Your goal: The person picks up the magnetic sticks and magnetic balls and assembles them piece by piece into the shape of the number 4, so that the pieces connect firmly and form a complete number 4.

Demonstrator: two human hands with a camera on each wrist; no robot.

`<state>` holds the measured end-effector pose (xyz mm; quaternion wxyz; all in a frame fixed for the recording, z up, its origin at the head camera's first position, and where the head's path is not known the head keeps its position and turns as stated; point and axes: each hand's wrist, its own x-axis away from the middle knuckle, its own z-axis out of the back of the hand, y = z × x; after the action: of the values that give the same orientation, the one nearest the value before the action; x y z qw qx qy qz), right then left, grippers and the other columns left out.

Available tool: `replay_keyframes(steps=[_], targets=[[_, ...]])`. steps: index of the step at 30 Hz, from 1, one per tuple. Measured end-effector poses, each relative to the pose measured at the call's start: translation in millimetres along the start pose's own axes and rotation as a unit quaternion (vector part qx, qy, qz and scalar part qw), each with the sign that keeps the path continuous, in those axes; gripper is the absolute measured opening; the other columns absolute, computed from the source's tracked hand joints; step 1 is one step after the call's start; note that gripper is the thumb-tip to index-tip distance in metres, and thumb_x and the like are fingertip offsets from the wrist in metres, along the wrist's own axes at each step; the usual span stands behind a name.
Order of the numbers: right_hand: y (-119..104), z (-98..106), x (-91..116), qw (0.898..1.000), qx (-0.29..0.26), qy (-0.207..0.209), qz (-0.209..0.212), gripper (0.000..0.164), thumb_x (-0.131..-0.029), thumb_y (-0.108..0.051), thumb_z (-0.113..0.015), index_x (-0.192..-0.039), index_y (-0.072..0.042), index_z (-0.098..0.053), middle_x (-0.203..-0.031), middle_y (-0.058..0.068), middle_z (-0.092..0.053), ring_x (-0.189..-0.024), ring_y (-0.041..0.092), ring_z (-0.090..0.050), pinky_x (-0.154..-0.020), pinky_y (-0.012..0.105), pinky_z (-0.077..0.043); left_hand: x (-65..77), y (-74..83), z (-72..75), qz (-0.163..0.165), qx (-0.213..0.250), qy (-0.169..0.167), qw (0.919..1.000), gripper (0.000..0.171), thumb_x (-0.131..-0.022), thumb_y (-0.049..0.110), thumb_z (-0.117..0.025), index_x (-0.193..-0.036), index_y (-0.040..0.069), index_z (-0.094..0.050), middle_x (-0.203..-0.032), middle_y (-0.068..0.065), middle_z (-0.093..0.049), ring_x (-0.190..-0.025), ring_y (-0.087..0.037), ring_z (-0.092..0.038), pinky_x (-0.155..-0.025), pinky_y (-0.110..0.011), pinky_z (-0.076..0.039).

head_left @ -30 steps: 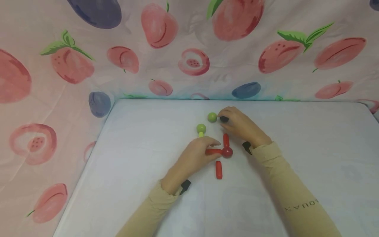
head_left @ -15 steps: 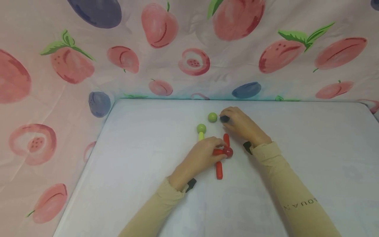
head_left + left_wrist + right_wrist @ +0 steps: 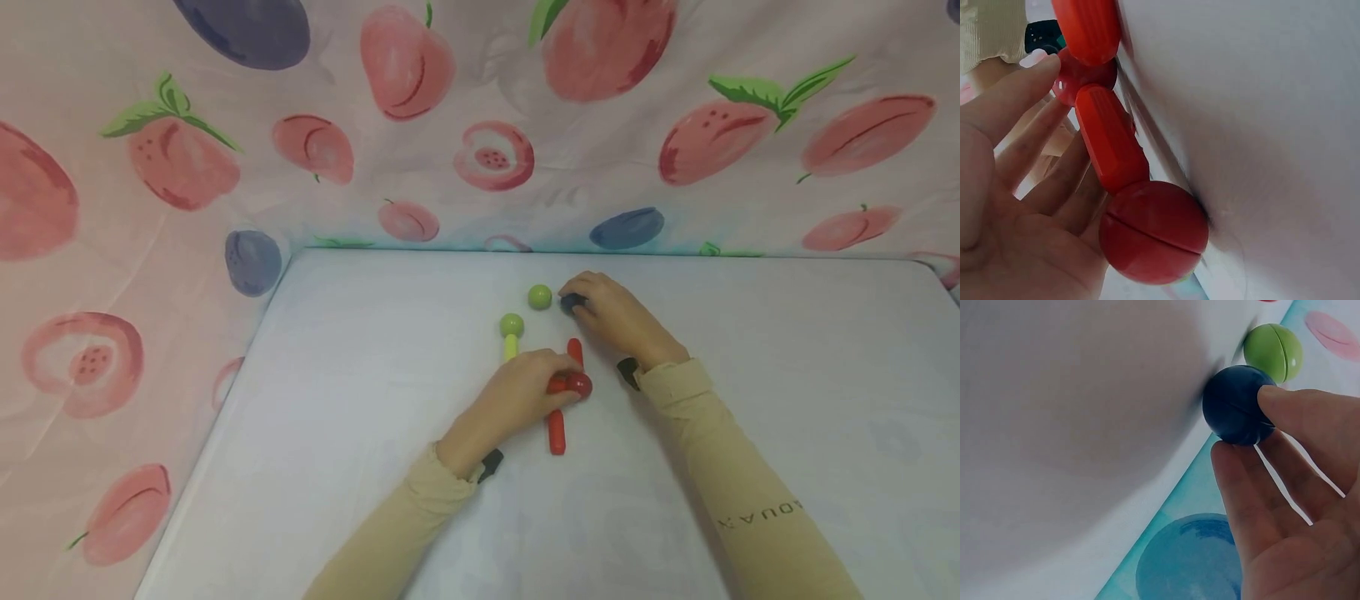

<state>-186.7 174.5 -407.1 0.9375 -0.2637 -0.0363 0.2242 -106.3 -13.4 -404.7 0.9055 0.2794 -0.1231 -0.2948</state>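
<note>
My left hand (image 3: 521, 387) has its thumb and fingers about a red ball (image 3: 579, 385), the thumb tip against it in the left wrist view. A red rod (image 3: 1110, 137) runs from that ball to a second red ball (image 3: 1154, 231), which the hand hides in the head view. Two more red rods lie close by, a rear rod (image 3: 575, 352) and a front rod (image 3: 557, 432). Farther back, my right hand (image 3: 611, 312) pinches a dark blue ball (image 3: 1238, 405) between thumb and fingers. Just left of it sits a green ball (image 3: 539, 297).
Another green ball (image 3: 512, 325) joins a yellow-green rod (image 3: 511, 347), partly behind the left hand. Everything lies on a white tabletop (image 3: 750, 333). A fruit-print cloth (image 3: 570, 183) hangs along the table's back and left edges.
My left hand has slid right along the red rod, and its fingertips now reach the red ball. The right hand keeps the dark blue ball almost in place, tilting slightly.
</note>
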Motion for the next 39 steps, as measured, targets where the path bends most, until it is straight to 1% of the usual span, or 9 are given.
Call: replay_keyframes(steps=[3, 8, 14, 17, 22, 27, 34, 39], targets=[[0, 0, 1, 1.0, -0.003, 0.001, -0.004, 0.027, -0.094, 0.003, -0.061, -0.12, 0.003, -0.065, -0.122, 0.018, -0.064, -0.123, 0.035, -0.055, -0.109, 0.05, -0.041, -0.7, 0.4, -0.4, 0.001, -0.001, -0.005, 1.0, 0.033, -0.09, 0.025, -0.075, -0.121, 0.016, -0.069, -0.102, 0.006, -0.069, -0.086, -0.006, -0.056, -0.08, -0.014, -0.048], [0, 1, 2, 1.0, -0.014, -0.008, -0.023, 0.028, -0.094, 0.001, -0.063, -0.122, 0.002, -0.065, -0.122, 0.017, -0.065, -0.124, 0.034, -0.055, -0.11, 0.049, -0.04, -1.7, 0.5, -0.6, 0.007, 0.013, -0.015, 0.9998, 0.035, -0.09, 0.024, -0.074, -0.124, 0.016, -0.069, -0.102, 0.006, -0.07, -0.084, -0.006, -0.056, -0.076, -0.013, -0.046], [1, 3, 3, 0.999, -0.024, -0.017, -0.04, 0.03, -0.094, 0.0, -0.064, -0.124, 0.001, -0.065, -0.124, 0.018, -0.065, -0.124, 0.034, -0.055, -0.11, 0.05, -0.041, -1.7, -0.3, -0.5, 0.008, 0.025, -0.019, 0.9995, 0.03, -0.09, 0.023, -0.074, -0.12, 0.016, -0.072, -0.087, 0.008, -0.067, -0.076, -0.006, -0.054, -0.067, -0.013, -0.044], [2, 3, 4, 0.999, -0.027, -0.017, -0.043, 0.03, -0.094, 0.0, -0.064, -0.124, 0.001, -0.065, -0.123, 0.018, -0.065, -0.122, 0.034, -0.057, -0.108, 0.05, -0.042, -2.3, -0.7, -1.6, 0.008, 0.025, -0.015, 0.9995, 0.029, -0.09, 0.022, -0.075, -0.118, 0.016, -0.072, -0.086, 0.008, -0.066, -0.076, -0.005, -0.055, -0.067, -0.013, -0.044], [2, 4, 5, 0.999, -0.029, -0.016, -0.038, 0.03, -0.093, -0.001, -0.065, -0.123, 0.001, -0.066, -0.122, 0.018, -0.066, -0.119, 0.034, -0.059, -0.106, 0.05, -0.044, -2.9, 0.1, -2.0, 0.009, 0.017, -0.007, 0.9998, 0.03, -0.089, 0.022, -0.076, -0.118, 0.017, -0.073, -0.089, 0.008, -0.068, -0.077, -0.005, -0.056, -0.069, -0.013, -0.045], [3, 6, 7, 0.998, -0.04, -0.018, -0.035, 0.03, -0.093, -0.001, -0.065, -0.122, 0.002, -0.066, -0.12, 0.019, -0.067, -0.117, 0.035, -0.061, -0.104, 0.05, -0.046, -2.3, 1.6, -1.4, 0.013, 0.015, -0.007, 0.9998, 0.032, -0.089, 0.023, -0.076, -0.119, 0.016, -0.072, -0.093, 0.006, -0.07, -0.079, -0.005, -0.057, -0.071, -0.013, -0.046], [2, 8, 11, 0.997, -0.051, -0.033, -0.043, 0.031, -0.094, -0.002, -0.065, -0.124, 0.002, -0.065, -0.121, 0.018, -0.067, -0.117, 0.035, -0.061, -0.105, 0.051, -0.045, -2.1, 2.5, -1.4, 0.017, 0.011, -0.003, 0.9998, 0.032, -0.088, 0.022, -0.077, -0.119, 0.016, -0.072, -0.097, 0.005, -0.072, -0.081, -0.005, -0.058, -0.075, -0.013, -0.048], [2, 9, 13, 0.997, -0.054, -0.04, -0.042, 0.032, -0.093, -0.003, -0.065, -0.125, 0.001, -0.065, -0.123, 0.018, -0.066, -0.117, 0.034, -0.061, -0.105, 0.05, -0.046, -1.9, 3.0, -1.8, 0.019, 0.012, 0.0, 0.9998, 0.032, -0.087, 0.021, -0.078, -0.118, 0.016, -0.073, -0.095, 0.005, -0.072, -0.08, -0.005, -0.058, -0.073, -0.013, -0.047]])
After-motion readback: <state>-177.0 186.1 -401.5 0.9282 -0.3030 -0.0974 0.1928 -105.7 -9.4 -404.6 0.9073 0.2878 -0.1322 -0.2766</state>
